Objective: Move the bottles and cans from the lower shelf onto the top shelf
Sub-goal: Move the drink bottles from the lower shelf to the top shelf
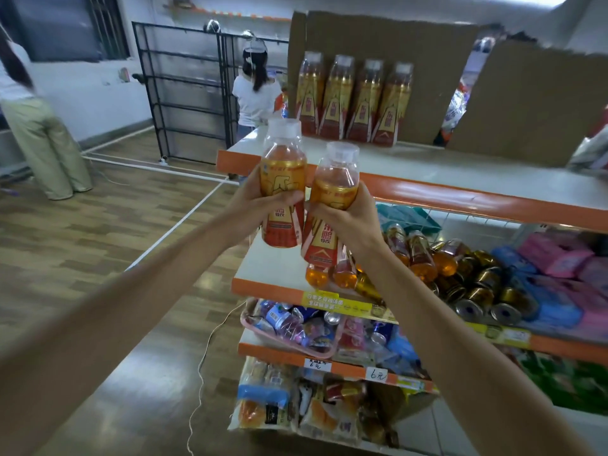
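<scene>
My left hand grips an upright orange drink bottle with a white cap and red-gold label. My right hand holds a second, matching bottle right beside it; the two bottles almost touch. Both are raised in front of the top shelf's orange front edge. Several identical bottles stand in a row at the back of the top shelf against cardboard. On the lower shelf more bottles and gold cans lie in a heap.
Brown cardboard sheets back the top shelf. Pink and blue packs fill the lower shelf's right side. Lower tiers hold a pink tray of cans and snack bags. Two people stand at the back left, near a black metal rack.
</scene>
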A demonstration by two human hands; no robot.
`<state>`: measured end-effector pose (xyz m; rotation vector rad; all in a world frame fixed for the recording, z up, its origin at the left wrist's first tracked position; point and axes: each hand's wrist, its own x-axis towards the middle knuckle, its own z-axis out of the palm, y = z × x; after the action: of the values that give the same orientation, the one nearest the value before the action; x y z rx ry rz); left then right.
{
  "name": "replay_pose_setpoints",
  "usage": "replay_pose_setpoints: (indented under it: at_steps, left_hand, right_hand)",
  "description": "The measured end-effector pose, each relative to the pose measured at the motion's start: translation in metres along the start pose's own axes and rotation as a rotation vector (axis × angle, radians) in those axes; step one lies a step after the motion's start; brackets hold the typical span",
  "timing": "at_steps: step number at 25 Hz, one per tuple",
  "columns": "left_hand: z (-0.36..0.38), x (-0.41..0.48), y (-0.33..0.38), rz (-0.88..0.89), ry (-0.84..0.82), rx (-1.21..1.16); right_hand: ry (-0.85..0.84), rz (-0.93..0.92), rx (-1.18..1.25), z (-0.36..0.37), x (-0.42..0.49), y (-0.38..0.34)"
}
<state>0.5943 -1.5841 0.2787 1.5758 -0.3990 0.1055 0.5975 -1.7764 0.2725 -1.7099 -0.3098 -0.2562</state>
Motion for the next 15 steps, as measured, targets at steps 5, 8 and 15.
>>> replay_pose_setpoints:
  at_steps: [5,8,15]
  left_hand:
    - [-0.008,0.03,0.05,0.029,0.042,-0.055]
    - [-0.019,0.048,0.067,0.049,0.009,-0.064]
    - [-0.045,0.081,0.084,0.075,-0.127,-0.049]
  right_hand:
    - [0.041,-0.012,0.05,0.0,0.016,-0.048]
    - [0.048,-0.013,0.066,0.004,0.03,-0.068]
    - [0.115,-0.064,-0.003,0.009,0.073,-0.098]
